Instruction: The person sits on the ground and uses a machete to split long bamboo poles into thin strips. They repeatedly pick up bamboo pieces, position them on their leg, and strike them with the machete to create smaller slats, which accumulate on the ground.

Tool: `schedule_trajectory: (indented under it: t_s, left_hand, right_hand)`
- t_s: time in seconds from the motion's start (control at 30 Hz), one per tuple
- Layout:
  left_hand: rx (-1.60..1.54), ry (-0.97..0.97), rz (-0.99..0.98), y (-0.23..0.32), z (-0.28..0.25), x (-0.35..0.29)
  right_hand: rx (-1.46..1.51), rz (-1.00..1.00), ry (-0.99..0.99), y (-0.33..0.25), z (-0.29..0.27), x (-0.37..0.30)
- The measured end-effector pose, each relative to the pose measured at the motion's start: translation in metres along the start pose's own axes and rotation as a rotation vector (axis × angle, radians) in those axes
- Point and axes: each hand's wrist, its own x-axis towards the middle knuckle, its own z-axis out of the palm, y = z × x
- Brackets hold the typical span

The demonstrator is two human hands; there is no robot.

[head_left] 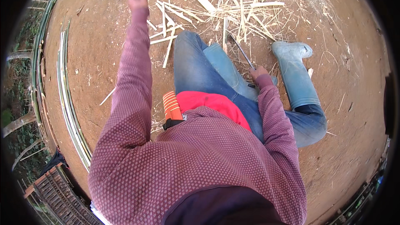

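Note:
My left arm reaches far forward over the dirt. My left hand (138, 1) is at the far left of the scattered pale strips, smeared by motion, so its fingers cannot be made out. My right hand (261, 77) is closed round the handle of a long knife (241, 51), beside my lower leg. The dark, narrow blade points forward and to the left, with its tip close to an upright wooden piece (225, 33). Beyond my knees lie split bamboo strips (202, 0) and thin shavings (266, 18) in a loose heap.
I sit on brown dirt with legs bent, in jeans and rubber boots (298, 71). An orange sheath (171, 106) hangs at my waist. Long split poles (66, 96) lie at the left, by a bamboo rail (35, 71) and plants. A slatted wooden rack (62, 196) stands at lower left.

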Motion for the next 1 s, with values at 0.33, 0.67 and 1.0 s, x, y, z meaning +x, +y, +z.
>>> schedule_trajectory:
  t_s: [0.33, 0.67, 1.0]
  left_hand:
    - [0.749, -0.452, -0.536, -0.121, -0.005, -0.146]
    - [0.925, -0.759, -0.500, -0.163, 0.024, -0.118]
    - [0.796, -0.479, -0.716, -0.133, 0.048, -0.123]
  right_hand:
    - [-0.037, -0.004, 0.139, -0.005, -0.003, -0.013]
    - [-0.017, -0.038, 0.024, 0.003, 0.004, -0.008]
    - [0.002, 0.012, 0.076, 0.003, 0.006, -0.010]
